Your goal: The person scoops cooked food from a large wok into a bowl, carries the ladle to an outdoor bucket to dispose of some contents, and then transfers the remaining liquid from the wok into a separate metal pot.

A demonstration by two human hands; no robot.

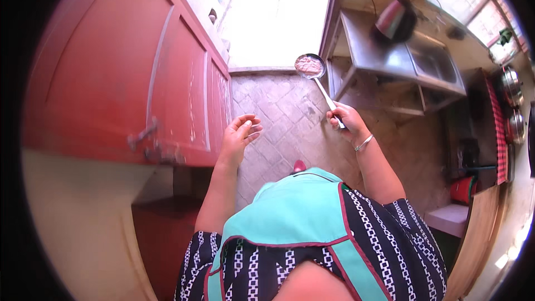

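My right hand [346, 120] is closed round the pale handle of a long-handled metal ladle [324, 90], held out ahead of me. Its round, dark-rimmed bowl holds a lumpy pinkish mass [309, 66] that I cannot identify. A bracelet circles the right wrist. My left hand [241, 132] is raised near the red door, its fingers loosely bent and apart, with nothing visible in it. Both hands are in the air above the floor, well apart from each other.
Red wooden doors [111, 67] with a metal latch [146, 135] stand on the left. Ahead is a bright doorway [273, 17] with a low sill. A metal counter [384, 58] at the right bears a kettle [394, 20] beside a sink [433, 60]. Brick-patterned flooring [278, 106] lies below.
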